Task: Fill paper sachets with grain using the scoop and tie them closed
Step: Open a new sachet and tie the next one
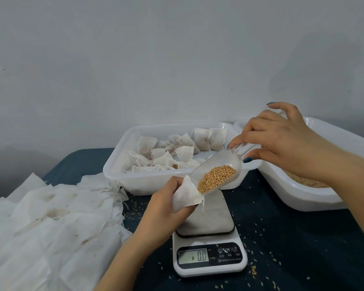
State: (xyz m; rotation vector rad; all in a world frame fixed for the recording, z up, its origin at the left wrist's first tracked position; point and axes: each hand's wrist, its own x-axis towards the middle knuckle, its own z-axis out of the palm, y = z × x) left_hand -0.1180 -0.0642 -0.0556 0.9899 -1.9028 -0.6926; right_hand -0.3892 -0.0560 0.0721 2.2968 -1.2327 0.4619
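Scoop (227, 159) tilted in right grip (282, 141) touches sachet (186, 196) in left grip (166, 206).

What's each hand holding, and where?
Left hand holds the sachet by its lower body, mouth toward the scoop; right hand grips the scoop by its handle.

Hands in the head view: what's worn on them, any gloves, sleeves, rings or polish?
No gloves, sleeves, rings or watches show on the left hand or the right hand. The right hand's nails carry dark teal polish.
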